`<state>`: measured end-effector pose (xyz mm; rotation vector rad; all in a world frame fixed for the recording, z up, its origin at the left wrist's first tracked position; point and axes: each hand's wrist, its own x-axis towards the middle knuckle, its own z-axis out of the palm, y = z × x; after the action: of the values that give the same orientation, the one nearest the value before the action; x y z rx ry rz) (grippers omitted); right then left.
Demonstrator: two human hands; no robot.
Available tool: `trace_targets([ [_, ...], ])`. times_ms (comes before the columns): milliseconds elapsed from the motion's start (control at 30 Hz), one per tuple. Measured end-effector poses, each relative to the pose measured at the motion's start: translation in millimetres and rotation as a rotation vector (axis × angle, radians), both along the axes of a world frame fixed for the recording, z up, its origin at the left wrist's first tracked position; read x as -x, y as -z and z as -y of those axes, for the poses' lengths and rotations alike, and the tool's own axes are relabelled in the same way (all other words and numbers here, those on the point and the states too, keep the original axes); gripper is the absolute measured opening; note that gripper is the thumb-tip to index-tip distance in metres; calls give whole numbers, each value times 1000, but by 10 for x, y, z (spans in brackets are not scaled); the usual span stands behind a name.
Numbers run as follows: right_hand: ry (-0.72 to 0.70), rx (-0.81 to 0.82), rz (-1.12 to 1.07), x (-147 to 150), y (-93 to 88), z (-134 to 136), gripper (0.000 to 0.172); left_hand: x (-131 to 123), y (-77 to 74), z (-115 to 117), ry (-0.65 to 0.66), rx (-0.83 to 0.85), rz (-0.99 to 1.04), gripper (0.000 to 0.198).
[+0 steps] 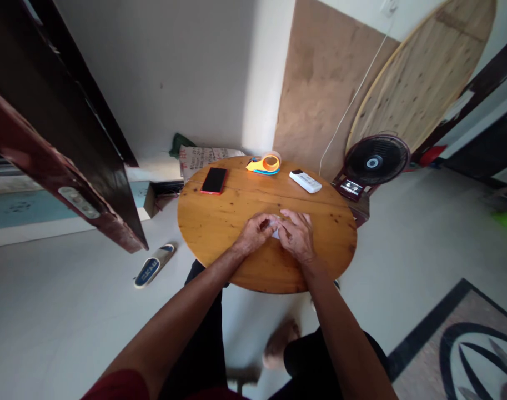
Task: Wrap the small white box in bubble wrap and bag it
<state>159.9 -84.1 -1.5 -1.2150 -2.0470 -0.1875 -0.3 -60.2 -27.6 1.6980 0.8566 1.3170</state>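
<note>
Over the middle of the round wooden table (245,205), my two hands meet around a small whitish piece (275,233) that looks like paper or thin plastic; its kind is unclear. My left hand (255,232) pinches its left side with thumb and forefinger. From the right, my right hand (297,236) grips it between thumb and forefinger, the other fingers partly raised. Much of the piece is covered by my fingers.
Toward the table's far edge lie a red-edged phone (214,181), an orange tape dispenser (265,163) and a white remote control (305,181). A dark fan (374,161) stands beyond the right edge. A slipper (154,266) lies on the floor by the open door (82,144).
</note>
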Motion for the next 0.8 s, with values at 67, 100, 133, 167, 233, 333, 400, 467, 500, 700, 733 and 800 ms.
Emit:
trace_targets([
  [67, -7, -13, -46, 18, -1, 12, 17, -7, 25, -15, 12, 13, 20, 19],
  [100, -8, -24, -89, 16, 0, 13, 15, -11, 32, -19, 14, 22, 29, 18],
  [133, 1, -42, -145, 6, 4, 9, 15, -14, 35, -18, 12, 32, 38, 18],
  [167, 22, -64, -209, -13, 9, -2, 14, -18, 33, -14, 7, 41, 45, 18],
  [233, 83, -104, -337, -73, 26, -39, 15, -22, 16, 4, -8, 43, 54, 18],
  [333, 152, -118, -457, -169, 62, -117, 16, -14, -25, 29, -34, 27, 64, 18],
  [400, 165, -100, -489, -206, 85, -158, 17, 7, -45, 28, -72, 32, 69, 19],
  [467, 169, -77, -530, -211, 102, -178, 17, 36, -52, 11, -125, 61, 74, 19],
  [500, 166, -57, -561, -204, 106, -180, 18, 50, -49, -1, -148, 79, 81, 19],
  [700, 0, 280, -752, -113, 85, -131, 27, 70, 3, -56, -144, 160, 176, 13],
  [733, -25, 327, -766, -101, 80, -124, 30, 64, 14, -62, -146, 167, 184, 11],
  [800, -48, 392, -788, -85, 76, -119, 34, 52, 38, -76, -158, 177, 191, 8],
])
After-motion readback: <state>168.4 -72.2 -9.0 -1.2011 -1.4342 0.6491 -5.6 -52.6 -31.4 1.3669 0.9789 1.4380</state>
